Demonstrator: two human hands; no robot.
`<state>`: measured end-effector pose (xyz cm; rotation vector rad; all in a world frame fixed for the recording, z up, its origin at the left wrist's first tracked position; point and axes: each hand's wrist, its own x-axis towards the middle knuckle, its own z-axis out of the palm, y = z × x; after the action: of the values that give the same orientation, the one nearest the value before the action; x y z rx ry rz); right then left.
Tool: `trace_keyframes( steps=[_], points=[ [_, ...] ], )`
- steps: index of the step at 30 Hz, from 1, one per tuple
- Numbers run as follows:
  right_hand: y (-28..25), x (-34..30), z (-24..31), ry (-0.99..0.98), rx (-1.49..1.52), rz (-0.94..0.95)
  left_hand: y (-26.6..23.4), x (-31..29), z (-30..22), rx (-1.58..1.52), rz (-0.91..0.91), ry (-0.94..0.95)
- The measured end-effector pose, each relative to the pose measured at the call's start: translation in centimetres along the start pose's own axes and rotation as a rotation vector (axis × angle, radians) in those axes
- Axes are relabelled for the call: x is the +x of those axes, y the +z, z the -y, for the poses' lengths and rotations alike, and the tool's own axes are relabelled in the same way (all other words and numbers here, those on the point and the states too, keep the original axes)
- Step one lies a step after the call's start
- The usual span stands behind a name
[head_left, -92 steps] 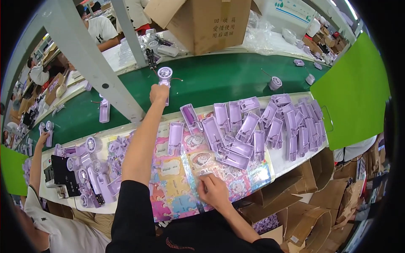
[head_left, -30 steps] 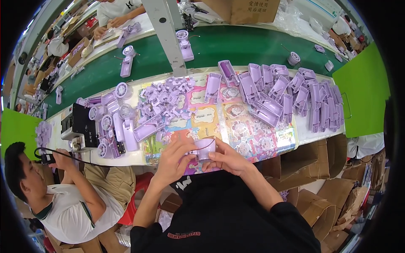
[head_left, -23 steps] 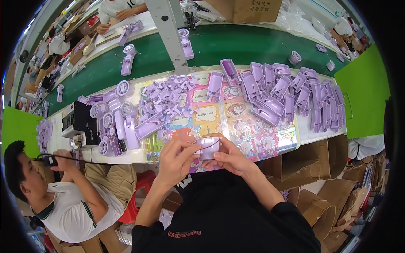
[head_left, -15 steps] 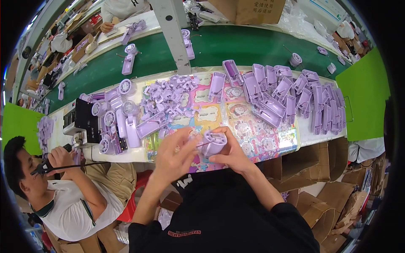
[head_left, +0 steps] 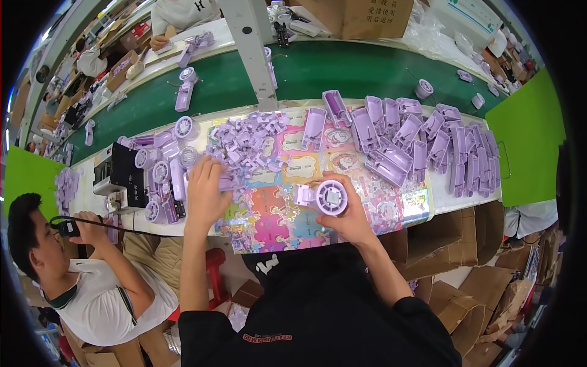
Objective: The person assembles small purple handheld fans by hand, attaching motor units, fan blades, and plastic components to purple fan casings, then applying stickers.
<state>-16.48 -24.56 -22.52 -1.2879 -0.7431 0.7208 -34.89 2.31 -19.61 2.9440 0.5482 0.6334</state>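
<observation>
My right hand (head_left: 350,214) grips a light purple fan head (head_left: 332,197) from its right side, the spoked round face turned up. A small purple bracket (head_left: 303,196) sticks out from the fan head's left side. My left hand (head_left: 206,192) is at a long purple handle shell (head_left: 231,181) lying on the table, fingers and thumb closed around its left end and hiding part of it. Just beyond that shell is a heap of small purple plastic parts (head_left: 251,137).
Many open purple handle shells (head_left: 386,160) lie at the right of the table. Fan heads and handles cluster left, beside a black box (head_left: 127,177). Beyond runs a green conveyor belt (head_left: 354,67), with a metal post (head_left: 251,49) before it. A co-worker (head_left: 104,275) sits at left.
My left hand has left the fan head and moved left to the handle shell. My right hand has moved right and turned the fan head, its round face now up.
</observation>
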Motion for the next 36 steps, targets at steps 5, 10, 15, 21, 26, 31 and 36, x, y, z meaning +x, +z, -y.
trace_keyframes(
  steps=[5,10,15,21,26,31,36],
  points=[
    [1.1,0.1,2.6,-0.217,-0.141,-0.006,-2.9,1.2,-4.5,-0.43,0.191,-0.024],
    [1.5,0.7,4.1,-0.397,-0.221,0.023,-3.6,2.0,-6.5,-0.546,0.41,0.111],
    [1.9,0.7,4.7,-0.333,-0.302,0.069,-3.3,2.3,-7.6,-0.594,0.533,0.112],
    [0.9,0.5,4.5,-0.27,-0.414,0.139,-2.3,2.5,-7.4,-0.664,0.552,0.105],
    [1.2,0.6,4.4,-0.27,-0.494,0.119,-2.2,2.8,-8.3,-0.709,0.581,0.094],
    [1.2,0.6,4.3,-0.297,-0.505,0.088,-1.9,2.9,-9.1,-0.784,0.525,0.012],
    [0.7,1.0,4.2,-0.321,-0.485,0.079,-1.1,2.4,-9.8,-0.835,0.479,-0.104]
  ],
)
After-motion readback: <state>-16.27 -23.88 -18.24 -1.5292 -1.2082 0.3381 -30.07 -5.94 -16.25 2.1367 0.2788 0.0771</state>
